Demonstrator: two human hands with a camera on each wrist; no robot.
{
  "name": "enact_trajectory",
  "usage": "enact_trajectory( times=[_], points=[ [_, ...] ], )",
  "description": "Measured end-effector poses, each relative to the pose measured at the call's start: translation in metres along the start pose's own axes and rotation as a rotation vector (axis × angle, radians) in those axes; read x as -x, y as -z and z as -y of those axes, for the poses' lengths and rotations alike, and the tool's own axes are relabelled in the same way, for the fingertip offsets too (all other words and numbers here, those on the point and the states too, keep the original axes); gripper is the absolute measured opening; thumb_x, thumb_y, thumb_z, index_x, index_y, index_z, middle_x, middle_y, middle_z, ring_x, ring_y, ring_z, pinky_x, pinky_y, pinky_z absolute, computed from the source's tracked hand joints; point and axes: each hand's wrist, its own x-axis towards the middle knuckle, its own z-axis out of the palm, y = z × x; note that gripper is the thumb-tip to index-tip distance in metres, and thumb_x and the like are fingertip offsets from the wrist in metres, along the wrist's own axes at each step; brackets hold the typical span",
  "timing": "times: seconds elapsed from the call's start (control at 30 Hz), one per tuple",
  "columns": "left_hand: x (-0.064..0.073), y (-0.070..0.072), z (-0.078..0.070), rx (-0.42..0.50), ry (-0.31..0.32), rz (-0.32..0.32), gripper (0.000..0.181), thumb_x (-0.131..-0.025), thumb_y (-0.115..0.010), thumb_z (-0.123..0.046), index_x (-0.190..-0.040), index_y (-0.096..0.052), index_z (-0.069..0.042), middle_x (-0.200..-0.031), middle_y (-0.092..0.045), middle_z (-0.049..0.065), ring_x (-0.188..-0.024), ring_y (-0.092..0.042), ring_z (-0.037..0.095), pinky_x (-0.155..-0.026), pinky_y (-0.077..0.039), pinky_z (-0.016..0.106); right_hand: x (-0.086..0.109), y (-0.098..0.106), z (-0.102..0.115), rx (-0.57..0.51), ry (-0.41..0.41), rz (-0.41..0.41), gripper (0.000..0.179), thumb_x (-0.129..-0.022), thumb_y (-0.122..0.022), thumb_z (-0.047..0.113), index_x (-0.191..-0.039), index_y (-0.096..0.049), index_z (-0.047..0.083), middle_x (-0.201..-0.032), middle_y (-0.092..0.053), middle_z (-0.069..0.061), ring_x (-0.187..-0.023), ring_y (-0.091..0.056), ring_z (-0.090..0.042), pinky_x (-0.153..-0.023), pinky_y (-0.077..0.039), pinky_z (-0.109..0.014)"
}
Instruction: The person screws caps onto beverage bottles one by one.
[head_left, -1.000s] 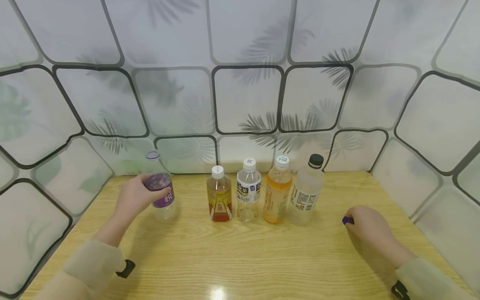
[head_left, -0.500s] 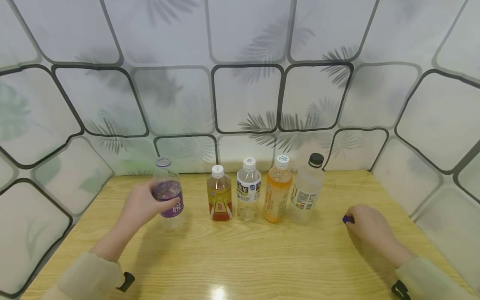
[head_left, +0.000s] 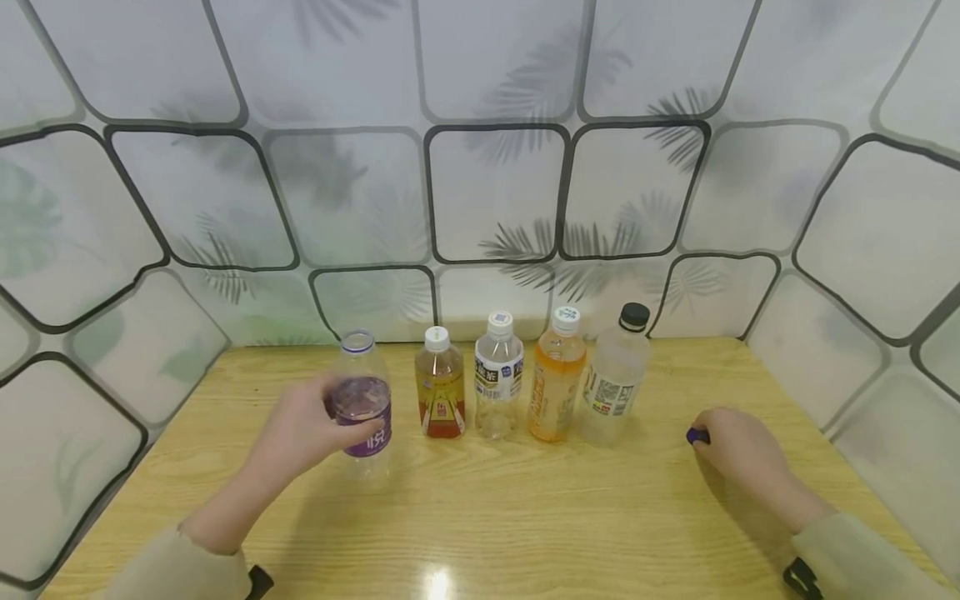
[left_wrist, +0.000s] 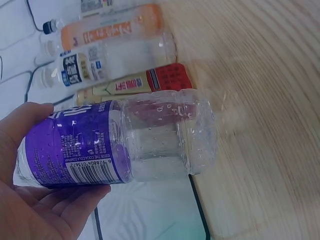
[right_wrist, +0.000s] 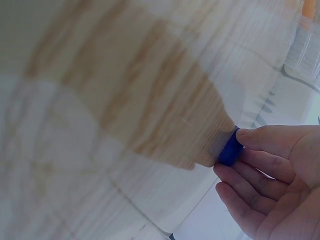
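My left hand point(head_left: 303, 433) grips a clear plastic bottle point(head_left: 366, 398) round its purple label. The bottle's mouth is uncapped, with a purple ring at the neck. In the left wrist view, the thumb and fingers wrap the label, and droplets cling inside the clear lower part of the bottle point(left_wrist: 155, 135). Over on the right, my right hand point(head_left: 741, 450) pinches a small blue-purple bottle cap point(head_left: 696, 436) close over the table. The right wrist view shows that cap point(right_wrist: 231, 149) between thumb and fingertips.
Right of the held bottle, a row stands upright: a yellow-and-red labelled bottle point(head_left: 441, 400), a white-capped clear bottle point(head_left: 498, 404), an orange bottle point(head_left: 555, 396) and a black-capped bottle point(head_left: 613, 383). Patterned cloth walls point(head_left: 495, 192) enclose the wooden table point(head_left: 525, 525) behind and on both sides.
My left hand has carried the purple-labelled bottle rightward and a little nearer to me, close to the row of bottles. The right hand stays in place with the cap.
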Motion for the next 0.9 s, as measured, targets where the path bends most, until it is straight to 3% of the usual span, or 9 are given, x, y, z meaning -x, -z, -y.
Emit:
enact_trajectory(
  times=[0.2,0.43,0.57,0.9],
  points=[
    [0.004,-0.005,-0.012,0.058,-0.011,0.029,0.066,-0.079,-0.094,-0.03,-0.131,-0.068,0.001,-0.112,-0.079,0.016,-0.098,-0.076,0.026,-0.081,-0.064,0.039,0.0,0.001,0.0,-0.009,-0.005,0.005,0.011,-0.087,-0.081,0.003,-0.094,-0.078,-0.005,-0.091,-0.078,-0.02,-0.08,-0.074,-0.035,-0.07,-0.063,-0.051],
    [0.007,-0.015,-0.028,0.131,-0.036,0.07,0.066,-0.077,-0.095,-0.027,-0.131,-0.068,-0.001,-0.115,-0.079,0.015,-0.1,-0.076,0.027,-0.085,-0.065,0.043,0.0,0.003,0.001,-0.004,-0.001,-0.003,0.011,-0.087,-0.081,0.002,-0.094,-0.077,-0.005,-0.09,-0.077,-0.019,-0.078,-0.073,-0.033,-0.069,-0.062,-0.049],
    [0.007,-0.026,-0.037,0.184,-0.027,0.111,0.061,-0.077,-0.095,-0.026,-0.128,-0.07,-0.005,-0.114,-0.079,0.011,-0.101,-0.076,0.024,-0.084,-0.065,0.037,0.0,0.002,0.001,0.009,0.003,-0.012,0.011,-0.087,-0.082,0.003,-0.094,-0.078,-0.005,-0.091,-0.077,-0.02,-0.08,-0.074,-0.036,-0.071,-0.063,-0.051],
    [0.005,-0.053,-0.06,0.22,-0.082,0.161,0.062,-0.073,-0.098,-0.022,-0.126,-0.072,-0.004,-0.113,-0.079,0.008,-0.105,-0.077,0.024,-0.092,-0.065,0.04,0.002,0.0,0.0,0.003,0.009,-0.014,0.011,-0.087,-0.082,0.003,-0.094,-0.078,-0.004,-0.092,-0.078,-0.021,-0.083,-0.075,-0.039,-0.075,-0.063,-0.054]
  ],
)
